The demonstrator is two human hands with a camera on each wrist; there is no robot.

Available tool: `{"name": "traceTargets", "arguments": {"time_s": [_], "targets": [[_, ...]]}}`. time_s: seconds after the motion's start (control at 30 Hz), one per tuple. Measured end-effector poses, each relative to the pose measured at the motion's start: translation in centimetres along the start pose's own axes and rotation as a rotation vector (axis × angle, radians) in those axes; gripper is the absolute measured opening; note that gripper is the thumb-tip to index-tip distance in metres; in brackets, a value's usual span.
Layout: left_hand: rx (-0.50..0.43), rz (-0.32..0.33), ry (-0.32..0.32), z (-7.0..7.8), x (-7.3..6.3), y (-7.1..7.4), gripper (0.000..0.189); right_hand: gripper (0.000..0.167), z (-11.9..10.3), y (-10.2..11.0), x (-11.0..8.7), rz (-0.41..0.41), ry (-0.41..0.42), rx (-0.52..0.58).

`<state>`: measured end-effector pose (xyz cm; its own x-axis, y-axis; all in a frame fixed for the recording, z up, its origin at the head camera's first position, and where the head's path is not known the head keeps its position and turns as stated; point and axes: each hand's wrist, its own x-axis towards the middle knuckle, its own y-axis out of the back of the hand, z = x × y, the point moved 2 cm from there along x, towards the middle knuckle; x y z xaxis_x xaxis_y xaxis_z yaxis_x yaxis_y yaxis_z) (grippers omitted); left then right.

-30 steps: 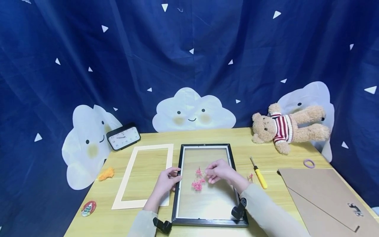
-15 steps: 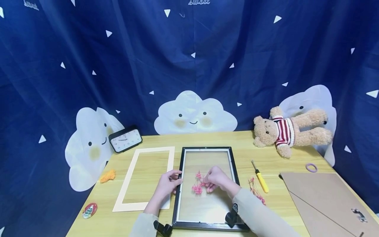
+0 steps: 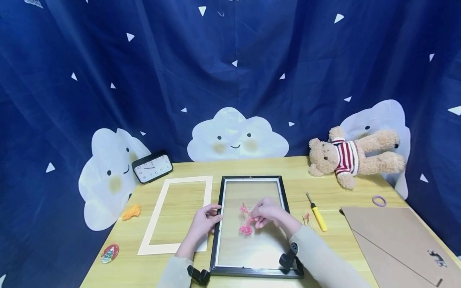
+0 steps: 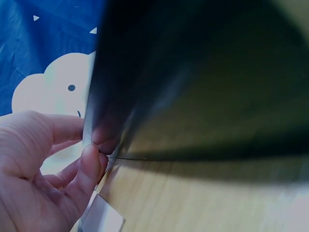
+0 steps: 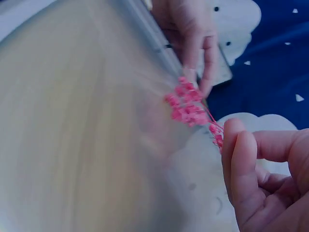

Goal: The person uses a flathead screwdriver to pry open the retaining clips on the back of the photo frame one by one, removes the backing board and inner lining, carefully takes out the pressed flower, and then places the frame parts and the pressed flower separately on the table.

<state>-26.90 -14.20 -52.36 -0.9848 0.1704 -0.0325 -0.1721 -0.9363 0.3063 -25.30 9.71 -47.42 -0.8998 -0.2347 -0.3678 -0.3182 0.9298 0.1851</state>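
In the head view a black picture frame (image 3: 215, 236) with a clear pane (image 3: 259, 252) lies in the middle of the table. My left hand (image 3: 203, 220) holds its left side; in the left wrist view the thumb and fingers (image 4: 91, 162) pinch the dark rim. Over the pane, my right hand (image 3: 268, 213) pinches a sprig of pink flowers (image 3: 246, 229) between thumb and fingertips. The right wrist view shows its thin stems running to those fingertips and the pink blooms (image 5: 188, 108) pointing away from the hand, with a faint reflection in the pane.
Left of the frame lies a cream mat (image 3: 158, 250). Right of it are more pink sprigs (image 3: 307, 219), a yellow-handled screwdriver (image 3: 319, 218), a brown backing board (image 3: 389, 232) and a purple ring (image 3: 379, 201). A clock (image 3: 153, 167) and teddy bear (image 3: 345, 158) stand farther back.
My right hand first moved left to the blooms, then came slightly back right, and the sprig shifted a little right with it. The left hand stays on the frame's side.
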Motion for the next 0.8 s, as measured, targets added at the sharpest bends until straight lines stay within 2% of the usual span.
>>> {"name": "traceTargets", "arguments": {"time_s": [0.23, 0.57, 0.8], "targets": [[-0.010, 0.003, -0.008, 0.0, 0.0, 0.1, 0.034, 0.026, 0.2, 3.4, -2.0, -0.081, 0.015, 0.122], [-0.014, 0.004, -0.002, 0.2, 0.1, 0.1, 0.035, 0.010, 1.7, 8.7, -5.4, -0.136, 0.025, 0.206], [0.007, -0.008, -0.007, -0.1, 0.0, 0.1, 0.035, 0.009, 3.3, 12.2, -8.7, -0.192, 0.041, 0.227]]}}
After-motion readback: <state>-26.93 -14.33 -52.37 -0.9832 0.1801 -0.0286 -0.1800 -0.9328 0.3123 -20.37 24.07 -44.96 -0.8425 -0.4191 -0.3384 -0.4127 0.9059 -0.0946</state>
